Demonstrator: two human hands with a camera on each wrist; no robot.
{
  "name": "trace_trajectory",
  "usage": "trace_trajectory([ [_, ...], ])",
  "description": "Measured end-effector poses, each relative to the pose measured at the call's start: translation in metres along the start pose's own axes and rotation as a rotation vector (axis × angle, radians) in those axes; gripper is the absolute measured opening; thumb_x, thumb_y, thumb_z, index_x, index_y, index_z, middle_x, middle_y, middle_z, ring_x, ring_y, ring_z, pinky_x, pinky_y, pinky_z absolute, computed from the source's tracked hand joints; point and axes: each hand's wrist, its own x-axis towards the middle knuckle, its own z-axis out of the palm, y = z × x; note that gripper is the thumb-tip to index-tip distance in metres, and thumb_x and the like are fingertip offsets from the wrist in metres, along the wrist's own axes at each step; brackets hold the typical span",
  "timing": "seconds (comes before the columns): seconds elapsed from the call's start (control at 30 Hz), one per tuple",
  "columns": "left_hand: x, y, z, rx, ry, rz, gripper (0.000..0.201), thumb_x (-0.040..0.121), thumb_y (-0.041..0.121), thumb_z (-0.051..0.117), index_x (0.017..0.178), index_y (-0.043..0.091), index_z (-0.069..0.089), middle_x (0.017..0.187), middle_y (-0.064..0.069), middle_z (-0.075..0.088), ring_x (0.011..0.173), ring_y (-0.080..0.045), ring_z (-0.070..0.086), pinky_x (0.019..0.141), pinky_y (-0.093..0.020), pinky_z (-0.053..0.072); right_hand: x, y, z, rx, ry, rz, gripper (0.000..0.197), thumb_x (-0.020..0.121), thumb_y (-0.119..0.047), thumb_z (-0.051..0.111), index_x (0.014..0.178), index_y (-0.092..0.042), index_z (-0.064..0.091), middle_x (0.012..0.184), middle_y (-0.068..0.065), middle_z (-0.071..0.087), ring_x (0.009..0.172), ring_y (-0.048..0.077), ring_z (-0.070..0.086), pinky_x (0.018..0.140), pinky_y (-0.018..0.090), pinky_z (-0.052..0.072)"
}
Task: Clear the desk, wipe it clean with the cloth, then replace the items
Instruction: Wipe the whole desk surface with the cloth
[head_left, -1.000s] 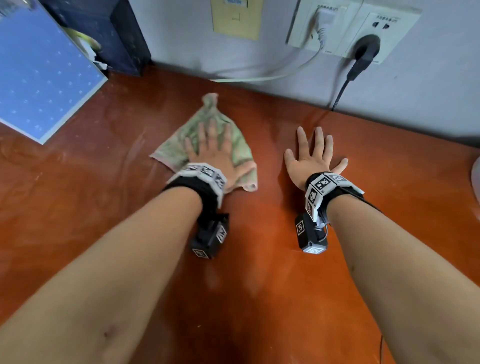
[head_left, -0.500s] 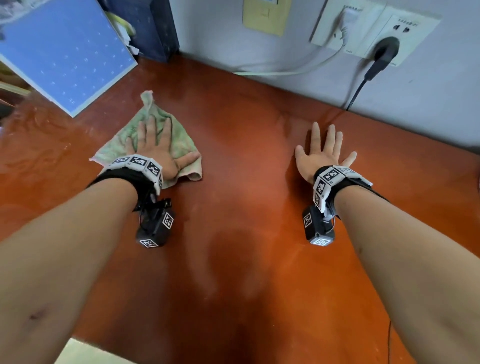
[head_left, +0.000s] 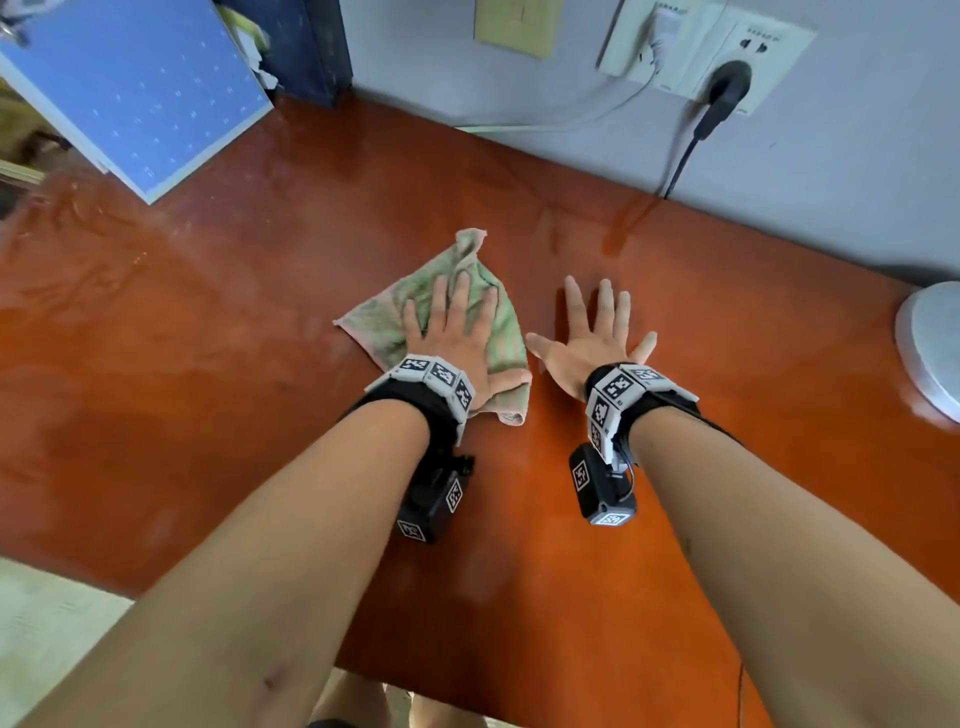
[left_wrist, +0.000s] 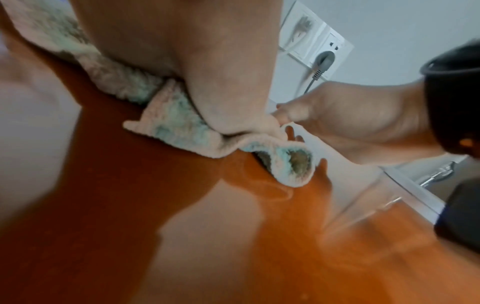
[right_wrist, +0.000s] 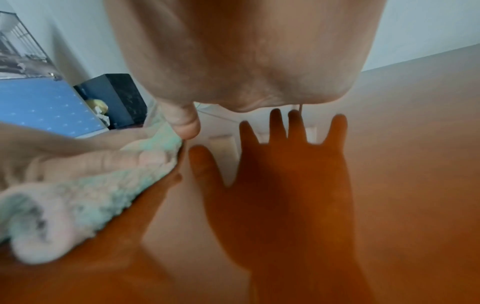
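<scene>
Left hand (head_left: 457, 343) lies flat, palm down, on the cloth (head_left: 384, 325), fingers straight and spread; it presses the cloth to the table (head_left: 208, 364) and grips nothing. The left wrist view confirms the cloth (left_wrist: 182, 121) bunched under the heel of the palm, one corner rolled up at the thumb side.

Cloth: green and pink towelling, crumpled, lying mid-table, its far corner peaked toward the wall.

Right hand (head_left: 597, 343) is just beside the cloth, palm down, fingers straight and splayed, holding nothing. The right wrist view shows its reflection in the glossy surface beneath the palm; whether the palm touches the table cannot be told.

Containers: a dark blue box (head_left: 306, 47) stands at the far left corner against the wall, open side facing out, with yellow and white contents inside, too small to identify.

Other items: a blue board (head_left: 140, 88) with white dots, tilted, at the far left; a wall socket (head_left: 727, 57) with a black plug (head_left: 727, 85) and cord; a round white object (head_left: 930, 348) at the right edge.
</scene>
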Motion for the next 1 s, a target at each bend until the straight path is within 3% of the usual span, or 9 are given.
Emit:
trace_trajectory([
  [0.17,-0.005,-0.031,-0.004,0.013,-0.039,0.074,0.109,0.067,0.091,0.027,0.148,0.035,-0.018,0.155,0.002,-0.029,0.144,-0.023,-0.023,0.115,-0.053,-0.01,-0.02,-0.011,0.021,0.031,0.01,-0.056,0.082,0.085,-0.069,0.036,0.149,-0.048,-0.01,0.156,-0.007,-0.032,0.14,0.016,-0.036,0.109,0.058,-0.021],
  [0.43,-0.036,-0.14,-0.011,-0.078,-0.014,-0.219,0.108,0.068,0.089,0.034,0.149,0.035,-0.013,0.157,0.003,-0.023,0.145,-0.022,-0.019,0.116,-0.052,-0.008,-0.037,-0.02,0.033,0.05,-0.015,-0.003,0.08,0.087,-0.068,0.033,0.149,-0.047,-0.012,0.156,-0.007,-0.033,0.14,0.016,-0.036,0.109,0.059,-0.02],
  [0.6,-0.046,-0.152,-0.006,-0.077,0.029,-0.248,0.109,0.068,0.089,0.031,0.15,0.032,-0.013,0.158,0.0,-0.021,0.145,-0.026,-0.017,0.115,-0.056,-0.006,-0.056,-0.023,0.046,0.099,0.007,0.061,0.08,0.087,-0.068,0.034,0.149,-0.047,-0.011,0.155,-0.007,-0.033,0.141,0.016,-0.035,0.11,0.058,-0.019],
  [0.67,-0.052,-0.139,0.0,-0.048,0.063,-0.217,0.108,0.069,0.088,0.026,0.15,0.029,-0.014,0.158,-0.004,-0.02,0.145,-0.029,-0.016,0.115,-0.058,-0.005,-0.063,-0.026,0.048,0.103,0.03,0.084,0.08,0.086,-0.068,0.035,0.149,-0.047,-0.01,0.156,-0.007,-0.033,0.141,0.016,-0.034,0.11,0.058,-0.019],
  [0.77,-0.067,-0.112,0.009,0.052,-0.001,-0.076,0.109,0.069,0.09,0.019,0.149,0.028,-0.019,0.155,-0.006,-0.027,0.144,-0.031,-0.02,0.113,-0.06,-0.005,-0.074,-0.035,0.051,0.135,0.055,0.143,0.079,0.087,-0.068,0.034,0.149,-0.047,-0.01,0.156,-0.008,-0.032,0.142,0.016,-0.033,0.111,0.058,-0.018],
  [1.0,-0.116,-0.048,0.041,0.101,-0.081,0.296,0.109,0.07,0.089,0.028,0.15,0.029,-0.017,0.155,-0.005,-0.03,0.142,-0.03,-0.027,0.113,-0.06,-0.006,-0.12,-0.034,0.076,0.102,0.104,0.248,0.075,0.091,-0.064,0.032,0.149,-0.047,-0.012,0.158,-0.007,-0.028,0.144,0.017,-0.029,0.113,0.059,-0.014],
])
